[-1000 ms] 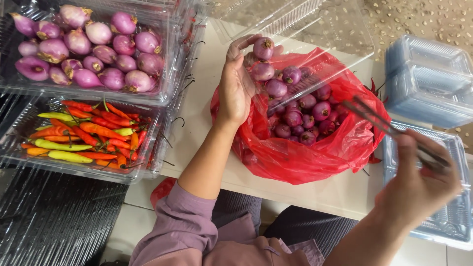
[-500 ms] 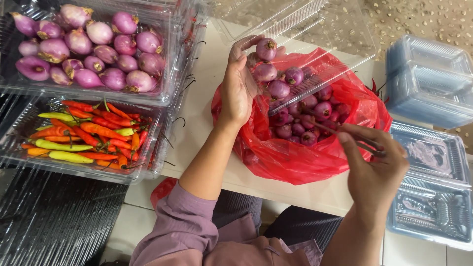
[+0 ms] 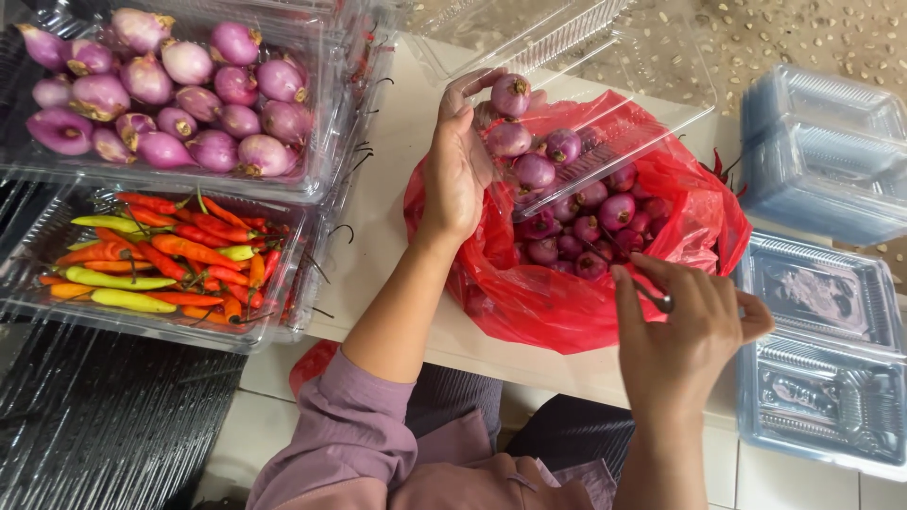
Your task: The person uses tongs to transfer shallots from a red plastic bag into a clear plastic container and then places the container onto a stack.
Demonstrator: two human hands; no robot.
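Two hands, left hand (image 3: 455, 170) fingers grasping clamshell box (image 3: 605, 113), right hand (image 3: 685, 326) pinching tongs (image 3: 652, 293)

The plastic bag (image 3: 567, 293) is bright red and holds purple shallots (image 3: 576, 203). One clear tray (image 3: 312, 184) shows pinkish-purple shallots. The chillies (image 3: 165, 264) are red, orange and yellow-green. The counter (image 3: 387, 227) is cream. The sleeve (image 3: 331, 444) is dusty mauve. The stacked boxes (image 3: 822, 123) look bluish-clear.

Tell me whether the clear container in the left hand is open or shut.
Open. The clear clamshell container held by the left hand has its lid swung back, and shallots sit uncovered in it above the red bag.
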